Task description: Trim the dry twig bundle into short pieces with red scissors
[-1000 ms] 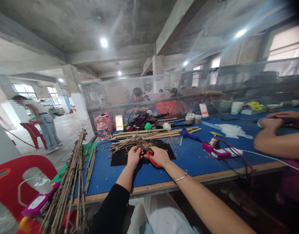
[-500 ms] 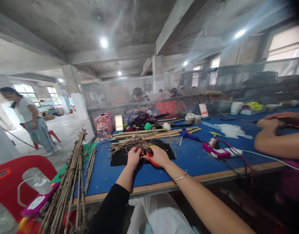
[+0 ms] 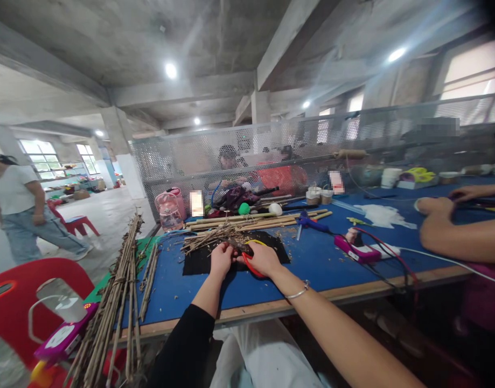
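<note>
"Where is that camera looking from?"

"It's riding on the worker's head, facing forward over the blue tabletop (image 3: 170, 291) and tilting down toward the left hand (image 3: 222, 258) and right hand (image 3: 264, 260)."

"How near is it sitting?"

"Close: the forearms (image 3: 336, 328) are running in from the bottom edge, the white-clothed lap (image 3: 267, 350) is showing between them, and both hands are lying below mid-view."

"And beyond?"

"It's taking in plenty: the perforated screen (image 3: 170, 161) is crossing the middle, farther off, and the ceiling (image 3: 215, 32) is filling the top."

Before me, twigs (image 3: 199, 240) lie partly on a mat (image 3: 199, 265); left, a stick bundle (image 3: 118, 291); right, a power strip (image 3: 355, 251).
</note>
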Demonstrator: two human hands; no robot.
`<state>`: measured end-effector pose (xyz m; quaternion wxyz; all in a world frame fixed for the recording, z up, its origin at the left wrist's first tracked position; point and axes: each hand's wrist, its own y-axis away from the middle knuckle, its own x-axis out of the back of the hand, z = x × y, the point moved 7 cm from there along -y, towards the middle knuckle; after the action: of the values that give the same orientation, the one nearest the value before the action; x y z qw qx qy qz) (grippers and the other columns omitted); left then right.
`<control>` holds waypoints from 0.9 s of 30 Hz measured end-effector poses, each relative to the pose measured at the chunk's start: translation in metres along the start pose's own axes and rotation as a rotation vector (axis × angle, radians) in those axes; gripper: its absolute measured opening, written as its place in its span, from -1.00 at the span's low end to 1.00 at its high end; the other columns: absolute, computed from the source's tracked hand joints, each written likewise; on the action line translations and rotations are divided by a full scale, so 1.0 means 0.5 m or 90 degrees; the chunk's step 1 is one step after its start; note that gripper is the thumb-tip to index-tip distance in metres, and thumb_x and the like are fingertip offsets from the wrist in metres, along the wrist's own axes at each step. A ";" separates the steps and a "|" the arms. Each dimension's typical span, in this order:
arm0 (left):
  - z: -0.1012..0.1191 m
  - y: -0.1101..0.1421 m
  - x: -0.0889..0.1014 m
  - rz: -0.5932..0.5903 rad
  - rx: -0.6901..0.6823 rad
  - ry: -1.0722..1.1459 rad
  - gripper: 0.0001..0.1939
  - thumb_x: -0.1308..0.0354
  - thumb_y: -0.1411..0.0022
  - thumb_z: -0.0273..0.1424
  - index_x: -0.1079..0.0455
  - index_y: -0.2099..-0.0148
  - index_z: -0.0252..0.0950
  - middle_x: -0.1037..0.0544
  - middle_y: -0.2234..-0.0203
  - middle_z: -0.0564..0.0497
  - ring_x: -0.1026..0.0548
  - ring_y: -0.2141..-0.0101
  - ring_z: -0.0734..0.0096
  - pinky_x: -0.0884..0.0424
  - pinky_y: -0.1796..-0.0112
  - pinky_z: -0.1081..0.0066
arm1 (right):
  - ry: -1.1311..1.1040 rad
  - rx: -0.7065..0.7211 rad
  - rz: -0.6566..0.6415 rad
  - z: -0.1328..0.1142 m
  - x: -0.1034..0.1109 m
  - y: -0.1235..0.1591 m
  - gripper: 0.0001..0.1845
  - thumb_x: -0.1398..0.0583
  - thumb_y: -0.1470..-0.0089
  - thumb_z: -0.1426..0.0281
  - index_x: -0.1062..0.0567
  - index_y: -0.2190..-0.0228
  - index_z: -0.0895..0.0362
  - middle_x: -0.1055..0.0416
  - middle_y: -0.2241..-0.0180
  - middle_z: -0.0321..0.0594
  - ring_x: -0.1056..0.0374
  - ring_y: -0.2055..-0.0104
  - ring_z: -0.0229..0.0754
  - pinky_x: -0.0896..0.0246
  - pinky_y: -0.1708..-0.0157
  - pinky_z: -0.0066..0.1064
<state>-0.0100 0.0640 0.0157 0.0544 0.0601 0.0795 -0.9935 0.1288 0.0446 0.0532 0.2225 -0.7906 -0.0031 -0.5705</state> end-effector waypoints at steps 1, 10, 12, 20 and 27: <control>0.001 0.001 0.000 0.001 0.001 0.003 -0.86 -0.11 -0.01 -0.34 -0.32 0.41 -0.32 -0.41 0.59 0.04 -0.37 0.57 0.50 -0.31 0.60 0.53 | 0.000 -0.006 -0.005 0.001 0.000 0.000 -0.47 -0.03 0.09 -0.09 -0.36 0.32 0.10 -0.44 0.35 -0.17 -0.36 0.28 -0.11 -0.11 0.37 -0.40; 0.007 0.008 -0.003 0.005 0.013 0.020 -0.84 -0.15 0.03 -0.33 -0.33 0.42 -0.34 -0.41 0.59 0.04 -0.37 0.56 0.53 -0.28 0.60 0.58 | -0.015 -0.033 -0.028 0.001 -0.002 0.004 -0.51 -0.08 0.09 -0.04 -0.37 0.29 0.10 -0.43 0.30 -0.17 -0.34 0.21 -0.11 -0.11 0.29 -0.41; 0.005 0.008 -0.005 -0.005 0.021 0.023 -0.82 -0.16 0.05 -0.33 -0.33 0.42 -0.34 -0.42 0.59 0.04 -0.37 0.56 0.53 -0.28 0.60 0.59 | -0.019 -0.018 -0.014 -0.003 0.002 0.004 -0.48 -0.09 0.11 -0.05 -0.38 0.29 0.13 -0.42 0.28 -0.14 -0.32 0.18 -0.10 -0.11 0.26 -0.41; -0.003 0.001 -0.003 -0.014 0.002 0.028 -0.79 -0.15 0.05 -0.28 -0.33 0.41 -0.34 -0.39 0.63 0.07 -0.33 0.61 0.55 -0.27 0.62 0.56 | 0.009 -0.028 -0.034 -0.002 0.002 0.003 -0.47 -0.03 0.10 -0.09 -0.39 0.31 0.09 -0.44 0.34 -0.16 -0.36 0.26 -0.10 -0.11 0.34 -0.39; -0.006 0.001 0.002 0.017 0.025 0.006 -0.81 -0.13 0.01 -0.29 -0.31 0.46 -0.34 -0.41 0.60 0.05 -0.36 0.59 0.55 -0.29 0.60 0.56 | 0.027 -0.049 -0.048 0.004 -0.001 0.001 -0.47 -0.01 0.09 -0.10 -0.43 0.39 0.08 -0.46 0.37 -0.17 -0.38 0.30 -0.12 -0.10 0.39 -0.43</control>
<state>-0.0104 0.0638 0.0127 0.0658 0.0670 0.0597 -0.9938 0.1304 0.0451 0.0523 0.1704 -0.7853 -0.0063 -0.5951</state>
